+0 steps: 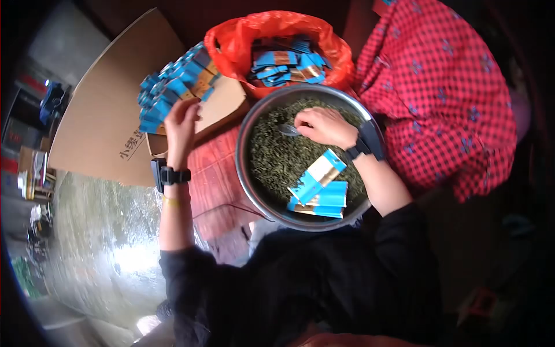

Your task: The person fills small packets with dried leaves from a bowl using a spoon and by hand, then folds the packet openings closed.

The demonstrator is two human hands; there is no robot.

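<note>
My right hand (326,125) is closed on a small spoon (287,130) over the dried green leaves (272,159), which look like tea. The leaves fill much of a round metal basin (243,168). Several blue and gold packets (321,173) lie on the leaves at the basin's near side. My left hand (181,124) is raised beside the cardboard box, its fingers curved and apart from the thumb, with nothing seen between them. Just beyond it, many blue packets (173,84) stand packed in rows in the box (222,110).
Behind the basin sits a red plastic bag (231,49) holding loose blue packets (289,63). A box flap (98,115) spreads out to the left. Red checked cloth (433,98) hangs at the right. Under the basin and box is a reddish surface (214,168).
</note>
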